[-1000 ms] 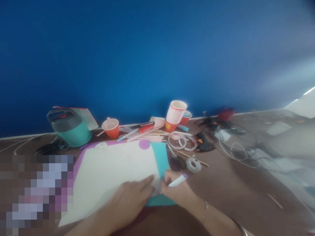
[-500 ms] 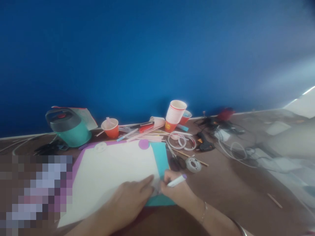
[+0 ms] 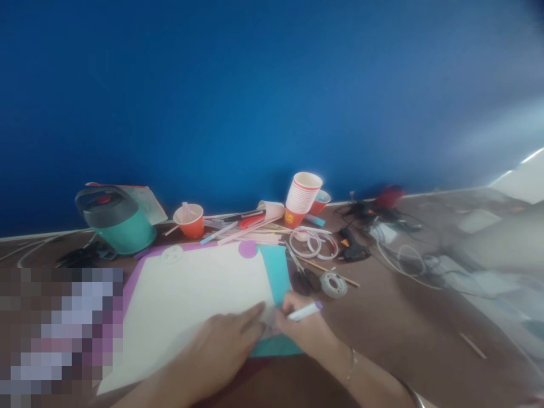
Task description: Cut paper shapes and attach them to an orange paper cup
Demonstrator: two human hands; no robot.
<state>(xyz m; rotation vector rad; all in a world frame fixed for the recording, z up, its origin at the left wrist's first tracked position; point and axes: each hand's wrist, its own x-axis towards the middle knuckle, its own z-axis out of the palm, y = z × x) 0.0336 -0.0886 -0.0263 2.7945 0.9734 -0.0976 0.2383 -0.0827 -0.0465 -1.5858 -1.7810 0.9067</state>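
My right hand (image 3: 304, 323) grips a white marker (image 3: 305, 310) with a purple end, its tip hidden by my fingers near the paper's right edge. My left hand (image 3: 225, 340) lies on the white sheet (image 3: 191, 289) with its index finger stretched out, close to the right fingertips. A small pale, see-through piece (image 3: 270, 320) sits between the two hands; its kind is too blurred to make out. Turquoise sheet (image 3: 276, 272) and purple sheet (image 3: 127, 283) stick out from under the white one. A purple disc (image 3: 247, 249) and a clear round piece (image 3: 172, 254) rest along its far edge.
Scissors (image 3: 305, 277), a tape roll (image 3: 334, 284), white rings (image 3: 306, 243) and a glue gun (image 3: 355, 248) lie right of the sheets. Behind stand stacked paper cups (image 3: 302, 195), an orange cup (image 3: 190, 221) and a green jug (image 3: 123, 226), before a blue wall. Cables (image 3: 403, 266) trail at right.
The right hand and marker have shifted very slightly against the paper. The left hand stays in place, and the whole view has moved a little.
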